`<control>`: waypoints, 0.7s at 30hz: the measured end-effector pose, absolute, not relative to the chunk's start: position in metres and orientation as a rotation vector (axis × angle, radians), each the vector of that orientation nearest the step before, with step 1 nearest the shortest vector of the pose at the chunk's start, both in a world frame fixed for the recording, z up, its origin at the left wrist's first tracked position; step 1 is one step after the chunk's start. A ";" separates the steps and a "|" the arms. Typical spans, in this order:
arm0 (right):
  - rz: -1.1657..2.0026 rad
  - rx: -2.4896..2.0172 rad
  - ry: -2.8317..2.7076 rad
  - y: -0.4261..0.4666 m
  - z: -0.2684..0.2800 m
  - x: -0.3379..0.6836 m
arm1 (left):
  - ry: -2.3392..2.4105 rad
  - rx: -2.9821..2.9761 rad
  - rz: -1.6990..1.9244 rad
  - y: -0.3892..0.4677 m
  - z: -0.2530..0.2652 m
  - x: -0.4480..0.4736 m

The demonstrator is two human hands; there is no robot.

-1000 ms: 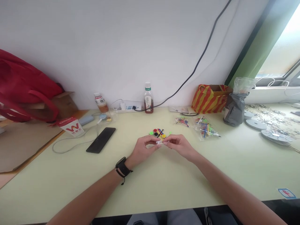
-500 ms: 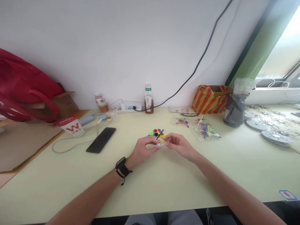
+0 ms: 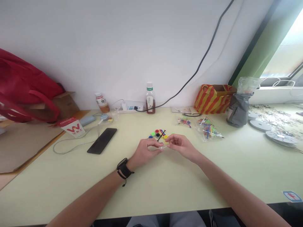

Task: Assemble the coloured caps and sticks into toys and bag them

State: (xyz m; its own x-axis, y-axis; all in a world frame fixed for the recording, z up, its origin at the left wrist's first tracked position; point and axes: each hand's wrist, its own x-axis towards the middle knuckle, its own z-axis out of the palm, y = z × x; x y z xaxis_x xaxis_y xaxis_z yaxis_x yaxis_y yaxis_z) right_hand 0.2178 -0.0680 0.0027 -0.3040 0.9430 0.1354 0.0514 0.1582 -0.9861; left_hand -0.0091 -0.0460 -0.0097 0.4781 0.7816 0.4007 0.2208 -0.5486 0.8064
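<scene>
A thin white plastic stick [image 3: 164, 147] spans the gap between my two hands just above the table. My left hand [image 3: 146, 150], wearing a ring and a black watch, pinches its left end, where a small white part is mostly covered by the fingers. The other end sits between the thumb and fingertips of my right hand [image 3: 183, 147]. Right behind my fingertips lie small plastic discs: red [image 3: 157, 131], green [image 3: 153, 134], black [image 3: 157, 135], yellow [image 3: 166, 136] and a partly hidden blue one [image 3: 150, 137]. Among them are crossed black sticks [image 3: 162, 135] and a yellow stick [image 3: 165, 141].
Bags of coloured plastic parts [image 3: 209, 130] lie behind my right hand, near a striped paper bag [image 3: 213, 99]. To the left are a black phone [image 3: 102, 141], a cable and a red-white box [image 3: 73, 127]. A bottle [image 3: 150, 99] stands by the wall.
Both hands keep their pinch on the white stick, with barely any shift of the fingers. The view has moved very slightly; more of the blue disc shows behind my left hand.
</scene>
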 end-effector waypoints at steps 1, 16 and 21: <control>1.276 -0.990 -1.556 -0.068 0.003 0.218 | 0.828 2.019 1.034 -0.046 -0.010 -0.009; 1.249 -0.918 -1.499 -0.064 -0.003 0.219 | 0.621 1.740 0.903 -0.049 0.002 -0.008; 0.931 -1.009 -1.498 -0.065 -0.005 0.220 | 0.709 1.554 0.933 -0.043 -0.004 -0.008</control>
State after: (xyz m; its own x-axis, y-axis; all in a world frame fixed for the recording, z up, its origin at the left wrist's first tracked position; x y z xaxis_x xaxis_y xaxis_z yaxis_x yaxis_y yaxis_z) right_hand 0.2202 -0.0645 -0.0051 -0.0885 0.9395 0.3310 0.1184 0.3399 -0.9330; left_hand -0.0085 -0.0432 -0.0044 0.5047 0.8435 0.1837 -0.0482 -0.1849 0.9816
